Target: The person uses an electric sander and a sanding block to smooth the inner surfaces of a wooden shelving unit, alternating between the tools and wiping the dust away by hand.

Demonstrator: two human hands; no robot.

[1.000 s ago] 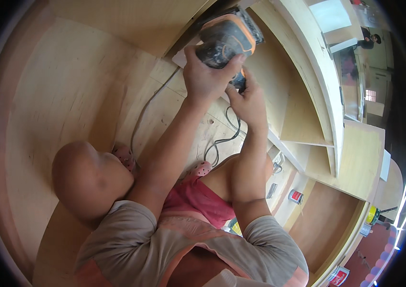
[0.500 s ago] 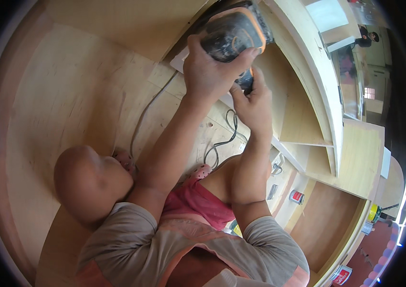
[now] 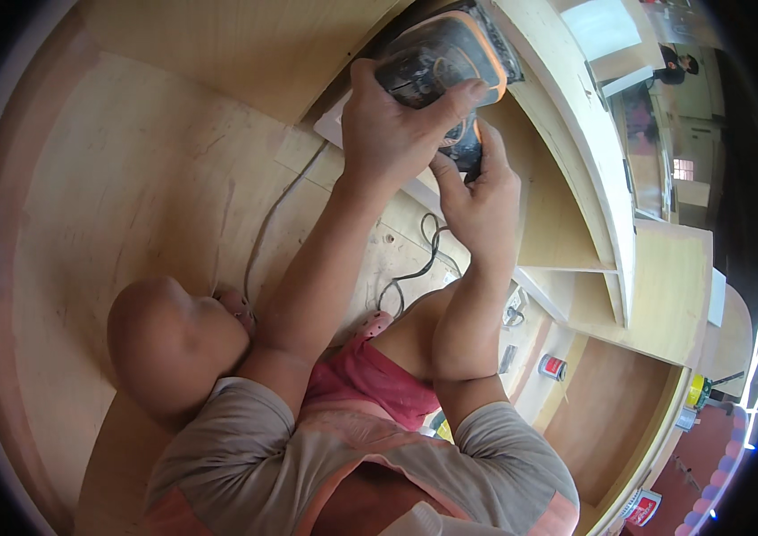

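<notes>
Looking dusty, the black sander (image 3: 428,67) has curved orange trim (image 3: 499,80).

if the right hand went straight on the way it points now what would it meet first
The right hand would first meet the sander, which it grips; beyond, perhaps the white cabinet edge, though depth is unclear.
</notes>
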